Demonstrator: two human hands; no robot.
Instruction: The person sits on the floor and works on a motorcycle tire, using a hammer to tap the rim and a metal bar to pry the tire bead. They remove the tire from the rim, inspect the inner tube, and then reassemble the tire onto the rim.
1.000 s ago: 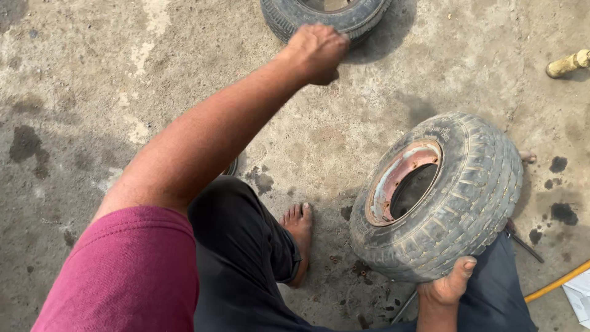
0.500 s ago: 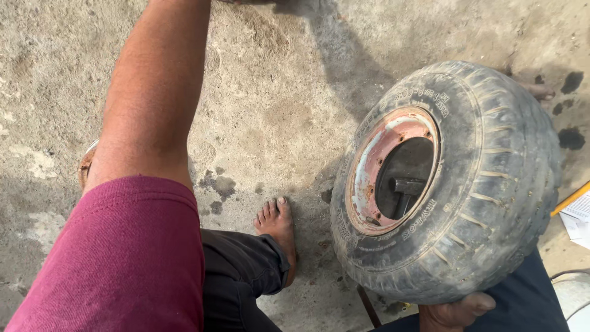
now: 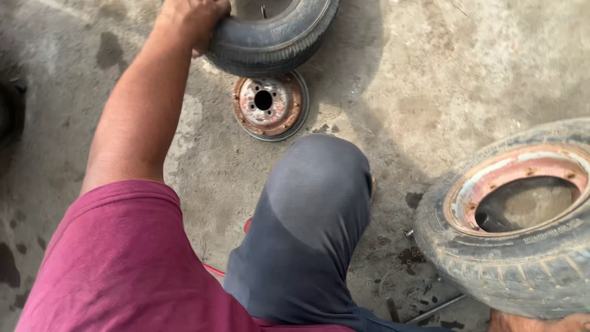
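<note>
The left hand (image 3: 195,18) is gripping the thick edge of the bare tyre (image 3: 270,34), which looks heavy and bendy, while the right hand (image 3: 541,323) is mostly hiding, so I cannot tell its grip.

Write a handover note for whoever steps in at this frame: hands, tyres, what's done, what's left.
Left hand grips the far tyre at the top of the view.
Right hand is barely in view at the bottom edge, under the near tyre; its grip cannot be told.
A rusty wheel disc lies flat on the concrete, loose.
Near tyre has its rim fitted.
Left: judging by the grip, the far tyre.
</note>
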